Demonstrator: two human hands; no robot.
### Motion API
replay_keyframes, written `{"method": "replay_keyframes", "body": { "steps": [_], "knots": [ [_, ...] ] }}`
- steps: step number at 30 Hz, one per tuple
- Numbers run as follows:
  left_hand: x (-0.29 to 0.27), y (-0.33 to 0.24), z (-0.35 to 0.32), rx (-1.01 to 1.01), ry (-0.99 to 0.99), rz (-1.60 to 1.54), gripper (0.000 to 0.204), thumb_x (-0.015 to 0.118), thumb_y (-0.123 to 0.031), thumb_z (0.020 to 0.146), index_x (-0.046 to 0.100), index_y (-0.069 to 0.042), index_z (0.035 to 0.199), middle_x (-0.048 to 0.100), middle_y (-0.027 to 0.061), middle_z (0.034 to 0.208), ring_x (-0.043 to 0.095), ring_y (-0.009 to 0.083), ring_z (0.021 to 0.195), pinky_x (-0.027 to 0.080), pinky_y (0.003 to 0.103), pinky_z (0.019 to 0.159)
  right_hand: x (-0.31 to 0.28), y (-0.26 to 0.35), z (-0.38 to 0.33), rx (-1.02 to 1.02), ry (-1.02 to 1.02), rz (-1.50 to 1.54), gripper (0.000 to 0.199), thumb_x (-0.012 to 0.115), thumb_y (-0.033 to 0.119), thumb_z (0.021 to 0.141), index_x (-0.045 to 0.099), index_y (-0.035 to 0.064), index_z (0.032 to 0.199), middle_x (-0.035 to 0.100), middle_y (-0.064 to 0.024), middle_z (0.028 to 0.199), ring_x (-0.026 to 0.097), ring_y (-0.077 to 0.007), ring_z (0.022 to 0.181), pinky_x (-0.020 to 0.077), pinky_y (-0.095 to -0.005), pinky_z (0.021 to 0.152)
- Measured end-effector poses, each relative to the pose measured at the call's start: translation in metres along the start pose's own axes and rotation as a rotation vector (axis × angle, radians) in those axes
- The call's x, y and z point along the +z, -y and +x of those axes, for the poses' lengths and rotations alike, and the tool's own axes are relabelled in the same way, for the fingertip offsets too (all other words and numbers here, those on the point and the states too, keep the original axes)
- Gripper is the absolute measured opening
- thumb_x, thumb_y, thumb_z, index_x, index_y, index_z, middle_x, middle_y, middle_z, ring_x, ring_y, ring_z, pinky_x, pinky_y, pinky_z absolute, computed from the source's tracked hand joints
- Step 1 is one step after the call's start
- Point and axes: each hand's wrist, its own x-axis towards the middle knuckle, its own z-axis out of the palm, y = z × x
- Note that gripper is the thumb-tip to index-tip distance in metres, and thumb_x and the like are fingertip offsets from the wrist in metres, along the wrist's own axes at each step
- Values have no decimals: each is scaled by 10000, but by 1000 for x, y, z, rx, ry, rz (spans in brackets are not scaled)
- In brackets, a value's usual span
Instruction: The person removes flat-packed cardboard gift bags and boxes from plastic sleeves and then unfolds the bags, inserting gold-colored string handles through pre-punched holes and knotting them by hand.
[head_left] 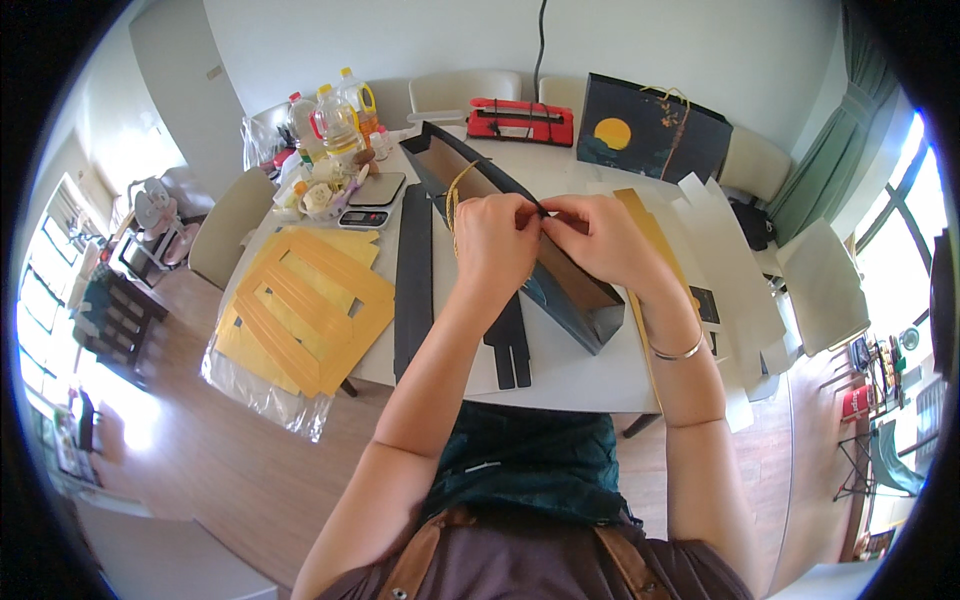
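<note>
A dark paper gift bag (575, 308) with a brown inside stands open-topped at a slant across the white table in front of me. My left hand (494, 238) and my right hand (602, 238) meet over the bag's near rim. The fingertips of each are pinched together at this edge, close to one another. A gold cord handle (452, 200) loops up beside my left hand. What lies between my fingertips is mostly hidden. Left of the bag lies a long black cardboard strip (412, 295), and black notched strips (512, 350) lie below my hands.
Yellow cardboard sheets (310, 300) lie on clear plastic at the left. Behind them are a kitchen scale (376, 195) and oil bottles (338, 125). A red device (520, 122) and a finished-looking black bag (650, 130) stand at the back. White sheets (735, 290) cover the right side.
</note>
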Motion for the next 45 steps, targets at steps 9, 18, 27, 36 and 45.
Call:
{"method": "replay_keyframes", "body": {
  "steps": [9,18,27,36,45],
  "knots": [
    [-18,1,2,-52,158,-135,138,711,-53,756,707,3,883,706,138,781,691,220,706,528,298,681,-3,-19,5,69,81,157,148,595,12,873,644,-9,1010,640,-48,755,543,-66,658,467,-227,589],
    [-26,3,0,-115,199,-144,123,724,-131,757,714,-28,823,694,133,748,683,265,691,520,324,649,5,-23,5,11,45,81,45,553,-2,879,525,-36,878,618,-134,678,636,-184,567,510,-300,479],
    [-25,9,0,-16,235,-116,125,691,-138,770,714,-33,834,683,131,754,669,284,714,515,345,670,7,-23,4,54,113,278,40,557,-11,889,533,-2,920,615,-54,740,602,-107,668,499,-257,522],
    [-28,6,0,29,242,-110,117,669,-103,750,705,-15,819,675,139,772,664,293,723,516,360,677,-3,-14,9,-276,59,-249,87,630,-16,712,651,5,793,626,-164,746,621,-278,639,503,-319,603],
    [-28,14,-2,-5,336,-32,136,624,-77,726,704,-39,829,680,132,748,667,298,744,518,371,688,3,-21,11,-34,180,-33,73,643,-15,709,574,-33,724,620,-121,674,661,-166,689,498,-268,592]
  ]
}}
